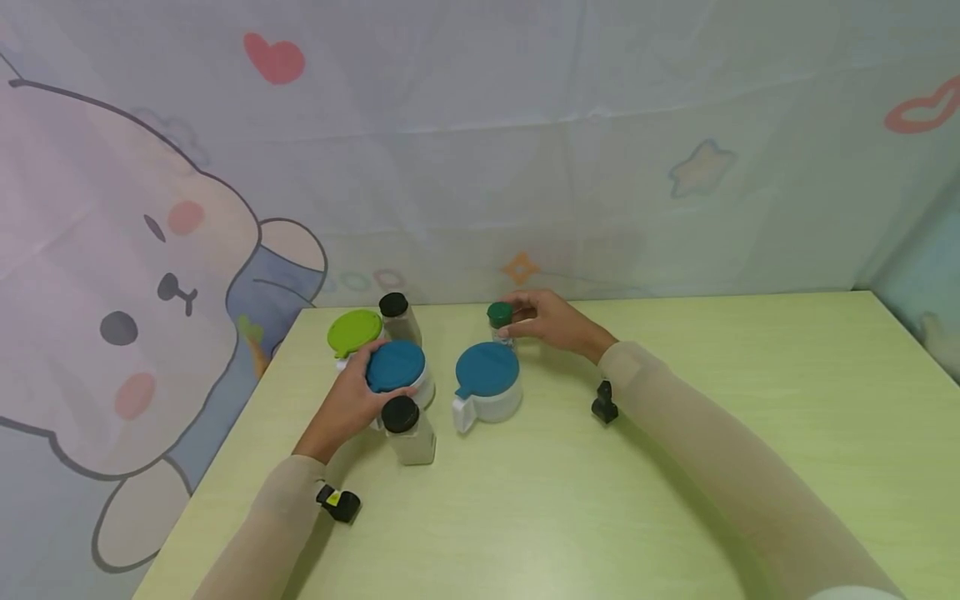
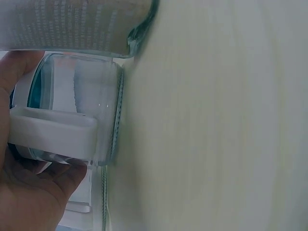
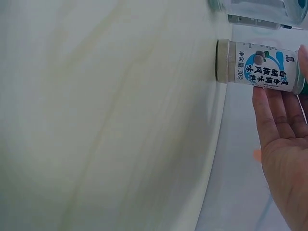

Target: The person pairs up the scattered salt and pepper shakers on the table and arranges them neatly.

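Note:
My left hand (image 1: 351, 410) grips a seasoning jar with a blue lid (image 1: 397, 365), thumb on one side and fingers on the other. In the left wrist view the clear jar (image 2: 98, 86) shows a white handle and stands on the table. My right hand (image 1: 553, 322) holds a small pepper shaker with a green cap (image 1: 499, 314) near the back edge. Its white and blue label (image 3: 267, 66) faces the right wrist camera. Between the hands stands a second blue-lidded jar (image 1: 487, 371), its white handle pointing toward me.
A green-lidded jar (image 1: 355, 332) and a black-capped bottle (image 1: 397, 315) stand behind my left hand. Another black-capped bottle (image 1: 410, 437) stands just in front of the held jar. A printed cloth (image 1: 600, 167) hangs behind the pale table (image 1: 570, 517).

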Motion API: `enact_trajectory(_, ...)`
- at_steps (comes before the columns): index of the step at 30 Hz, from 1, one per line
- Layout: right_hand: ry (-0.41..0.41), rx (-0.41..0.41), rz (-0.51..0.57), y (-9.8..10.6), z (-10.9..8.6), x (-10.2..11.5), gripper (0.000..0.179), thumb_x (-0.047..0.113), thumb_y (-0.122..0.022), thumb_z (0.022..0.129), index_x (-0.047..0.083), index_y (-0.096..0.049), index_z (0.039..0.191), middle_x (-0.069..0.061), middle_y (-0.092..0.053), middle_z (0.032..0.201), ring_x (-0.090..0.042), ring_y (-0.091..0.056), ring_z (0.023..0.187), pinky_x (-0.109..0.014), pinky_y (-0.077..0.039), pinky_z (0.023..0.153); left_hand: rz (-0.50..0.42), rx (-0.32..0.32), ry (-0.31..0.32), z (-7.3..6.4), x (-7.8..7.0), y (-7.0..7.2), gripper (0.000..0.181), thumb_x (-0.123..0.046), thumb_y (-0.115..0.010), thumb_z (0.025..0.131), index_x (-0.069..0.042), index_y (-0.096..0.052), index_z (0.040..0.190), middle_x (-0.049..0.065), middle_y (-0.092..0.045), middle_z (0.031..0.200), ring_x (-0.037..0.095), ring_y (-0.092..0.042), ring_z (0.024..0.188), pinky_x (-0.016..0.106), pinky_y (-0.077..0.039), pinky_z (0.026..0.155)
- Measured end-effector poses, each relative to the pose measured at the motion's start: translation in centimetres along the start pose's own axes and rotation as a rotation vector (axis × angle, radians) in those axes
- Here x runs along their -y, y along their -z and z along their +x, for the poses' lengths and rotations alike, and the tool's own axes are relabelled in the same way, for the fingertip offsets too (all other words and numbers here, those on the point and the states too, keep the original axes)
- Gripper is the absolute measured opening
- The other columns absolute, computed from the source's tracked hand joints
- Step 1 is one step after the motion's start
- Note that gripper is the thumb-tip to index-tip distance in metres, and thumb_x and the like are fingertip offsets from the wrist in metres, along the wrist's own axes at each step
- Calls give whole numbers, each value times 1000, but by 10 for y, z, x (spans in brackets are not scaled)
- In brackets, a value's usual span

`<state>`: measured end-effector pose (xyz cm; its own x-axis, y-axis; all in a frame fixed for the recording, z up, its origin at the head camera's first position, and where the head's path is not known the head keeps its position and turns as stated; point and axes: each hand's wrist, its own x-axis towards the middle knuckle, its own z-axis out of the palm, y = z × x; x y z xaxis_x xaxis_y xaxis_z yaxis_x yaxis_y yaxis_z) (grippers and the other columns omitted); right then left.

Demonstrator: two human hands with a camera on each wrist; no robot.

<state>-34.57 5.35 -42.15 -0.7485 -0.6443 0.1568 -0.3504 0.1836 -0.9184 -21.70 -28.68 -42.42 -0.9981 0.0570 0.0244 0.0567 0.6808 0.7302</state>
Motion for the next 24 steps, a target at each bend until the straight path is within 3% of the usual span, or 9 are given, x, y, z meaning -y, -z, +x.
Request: enact_trajectory(24,-8,-1,69,-1,-4,2,39,15,-77,92,9,-66,130,-8,-68,122,-24,-67,114,-36,-56,95,-52,11,23,-3,-6,-3,106,-42,-86,81,-11,-22,160,20,-30,161,43,-36,144,61,-34,115)
